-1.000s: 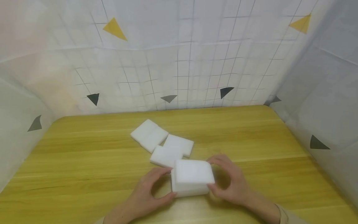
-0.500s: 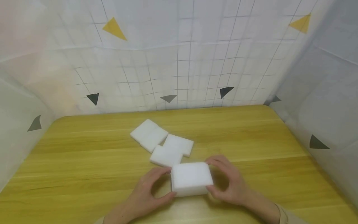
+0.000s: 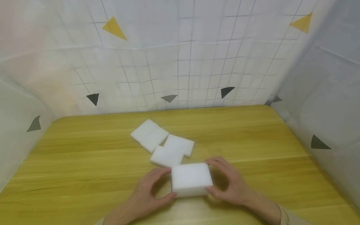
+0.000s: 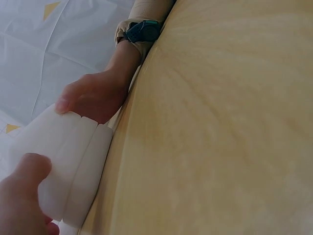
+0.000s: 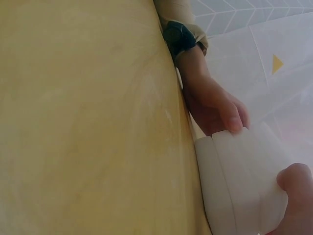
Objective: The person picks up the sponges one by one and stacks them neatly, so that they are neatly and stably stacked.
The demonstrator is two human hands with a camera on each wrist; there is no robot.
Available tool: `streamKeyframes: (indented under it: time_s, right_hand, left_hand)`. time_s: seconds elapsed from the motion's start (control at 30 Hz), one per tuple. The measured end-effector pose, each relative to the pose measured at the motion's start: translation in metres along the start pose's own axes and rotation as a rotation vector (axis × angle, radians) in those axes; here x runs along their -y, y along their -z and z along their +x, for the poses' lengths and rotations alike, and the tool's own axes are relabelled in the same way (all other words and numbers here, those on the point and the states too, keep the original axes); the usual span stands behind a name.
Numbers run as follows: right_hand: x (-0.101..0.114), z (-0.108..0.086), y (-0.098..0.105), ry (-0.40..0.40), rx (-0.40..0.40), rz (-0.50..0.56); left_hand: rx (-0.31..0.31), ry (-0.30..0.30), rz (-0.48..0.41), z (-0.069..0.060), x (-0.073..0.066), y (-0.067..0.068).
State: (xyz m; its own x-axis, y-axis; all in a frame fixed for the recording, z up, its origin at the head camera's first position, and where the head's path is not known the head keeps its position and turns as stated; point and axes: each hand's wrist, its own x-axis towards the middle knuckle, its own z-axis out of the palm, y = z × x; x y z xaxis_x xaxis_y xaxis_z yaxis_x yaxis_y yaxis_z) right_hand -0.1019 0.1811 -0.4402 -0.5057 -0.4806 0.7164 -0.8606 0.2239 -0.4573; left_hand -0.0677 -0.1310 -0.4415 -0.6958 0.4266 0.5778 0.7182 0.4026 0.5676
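In front of the person, a stack of white sponges [image 3: 192,177] stands on the table, its layers roughly flush. Seams between the layers show in the left wrist view, where the stack [image 4: 73,152] is seen from the side. My left hand [image 3: 146,192] grips the stack's left end, thumb at the near corner and fingers at the far one. At the right end, my right hand [image 3: 232,184] holds it the same way. Both hands touch the stack in the right wrist view too, the right hand [image 5: 298,196] nearest that camera.
Behind the stack lie several flat white sponges [image 3: 150,136], some partly overlapping or touching. The wooden table [image 3: 84,162] is bounded by a pale patterned cloth [image 3: 185,62] at the back and sides.
The top sponge, earlier shifted back and to the right, has moved toward the person and left, lining up with the layer below. The right hand has moved slightly left; the left hand hardly moved.
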Motion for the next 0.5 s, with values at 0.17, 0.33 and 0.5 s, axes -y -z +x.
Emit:
streamKeyframes:
  time_s: [0.17,0.33,0.5]
  right_hand:
    - [0.0003,-0.0002,-0.0003,0.002,0.002,0.018]
    - [0.0011,0.0003,-0.0003,0.001,0.003,0.014]
    - [0.0018,0.0006,-0.0002,0.007,0.01,0.019]
  left_hand:
    - [-0.003,0.011,0.001,-0.001,-0.0009,0.0005]
    - [-0.001,0.023,-0.008,-0.0016,-0.0019,0.0013]
    - [-0.011,0.005,-0.023,-0.0015,-0.0024,0.0015]
